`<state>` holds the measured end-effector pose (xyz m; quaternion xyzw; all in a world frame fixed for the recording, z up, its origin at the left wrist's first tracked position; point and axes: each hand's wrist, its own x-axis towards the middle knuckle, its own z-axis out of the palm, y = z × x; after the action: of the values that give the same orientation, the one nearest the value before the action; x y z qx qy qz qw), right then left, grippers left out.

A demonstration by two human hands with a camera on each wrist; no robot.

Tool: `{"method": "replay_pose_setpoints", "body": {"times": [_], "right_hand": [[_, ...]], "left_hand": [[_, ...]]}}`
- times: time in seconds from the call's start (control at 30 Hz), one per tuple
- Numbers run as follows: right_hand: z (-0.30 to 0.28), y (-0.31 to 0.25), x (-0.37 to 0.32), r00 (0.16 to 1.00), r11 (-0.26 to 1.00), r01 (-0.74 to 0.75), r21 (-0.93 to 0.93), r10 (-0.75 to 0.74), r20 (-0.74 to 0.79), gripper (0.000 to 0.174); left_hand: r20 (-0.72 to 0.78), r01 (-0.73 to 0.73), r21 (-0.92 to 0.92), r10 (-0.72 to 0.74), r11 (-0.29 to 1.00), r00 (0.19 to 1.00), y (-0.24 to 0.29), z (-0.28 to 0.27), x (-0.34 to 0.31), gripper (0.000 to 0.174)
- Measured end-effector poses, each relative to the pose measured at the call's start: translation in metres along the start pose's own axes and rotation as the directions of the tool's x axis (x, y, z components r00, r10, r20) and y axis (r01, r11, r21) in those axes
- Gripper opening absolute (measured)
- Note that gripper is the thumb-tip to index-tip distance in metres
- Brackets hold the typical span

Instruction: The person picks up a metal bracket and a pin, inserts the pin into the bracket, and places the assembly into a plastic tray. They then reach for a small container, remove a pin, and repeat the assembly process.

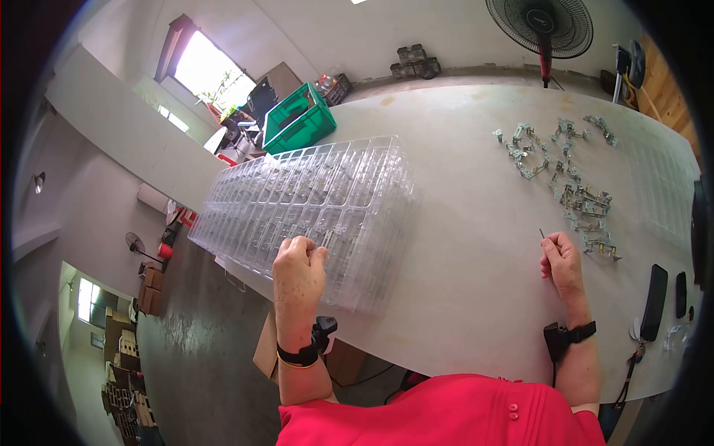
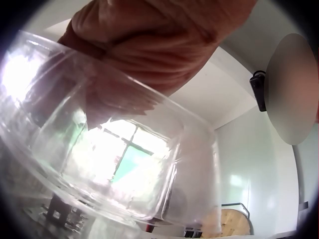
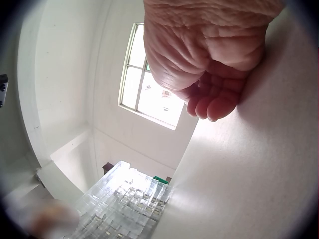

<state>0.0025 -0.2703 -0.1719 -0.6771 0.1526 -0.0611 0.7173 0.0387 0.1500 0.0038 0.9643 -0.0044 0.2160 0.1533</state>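
Note:
My left hand [image 1: 300,267] is over the near side of a stack of clear plastic compartment trays [image 1: 327,186], fingers bent and thumb close to them. A small metal part [image 1: 327,238] shows right at its fingertips; I cannot tell whether the hand pinches it. In the left wrist view a clear tray wall [image 2: 199,149] overlaps the fingers. My right hand [image 1: 561,262], low over the table, pinches a thin dark rod [image 1: 542,233] that sticks out past the curled fingers. The right wrist view shows its fingertips [image 3: 214,109] curled towards the palm, with the rod hidden.
Many small metal bracket assemblies [image 1: 587,201] lie scattered on the table [image 1: 461,297], beyond the right hand. A flat clear tray [image 1: 658,186] lies at the right. Near the right edge are a black case [image 1: 654,301] and keys. A green crate [image 1: 301,119] stands behind the tray stack.

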Motion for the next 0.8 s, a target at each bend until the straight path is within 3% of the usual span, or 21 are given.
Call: {"method": "replay_pose_setpoints", "body": {"times": [0.2,0.33,0.4,0.53,0.63,0.8], "right_hand": [[0.002,0.000,0.001,1.000,1.000,-0.017,0.018,0.017,-0.001,0.016],[-0.001,0.009,0.002,0.998,0.999,-0.053,-0.002,0.052,-0.032,0.018],[0.000,0.012,0.004,0.995,0.997,-0.083,-0.001,0.082,-0.061,0.023],[0.004,0.002,-0.002,0.999,1.000,-0.029,0.007,0.029,-0.019,0.021],[0.004,0.005,0.000,1.000,0.999,-0.001,0.044,0.002,-0.025,0.018],[0.005,0.004,-0.002,1.000,1.000,0.027,0.009,-0.027,-0.002,0.020]], "left_hand": [[0.017,-0.013,0.026,0.012,1.000,1.000,0.009,-0.004,-0.002,0.016],[-0.121,-0.111,0.092,0.122,0.990,0.985,0.030,-0.010,-0.015,0.012],[-0.103,-0.084,0.004,0.084,0.996,0.991,0.057,-0.012,-0.027,0.010],[0.019,-0.221,-0.202,0.229,0.954,0.973,0.103,-0.007,-0.050,0.007],[0.091,-0.293,-0.354,0.345,0.888,0.934,0.138,0.009,-0.061,0.006],[0.165,-0.497,-0.536,0.662,0.682,0.731,0.194,0.039,-0.068,0.012]]}}
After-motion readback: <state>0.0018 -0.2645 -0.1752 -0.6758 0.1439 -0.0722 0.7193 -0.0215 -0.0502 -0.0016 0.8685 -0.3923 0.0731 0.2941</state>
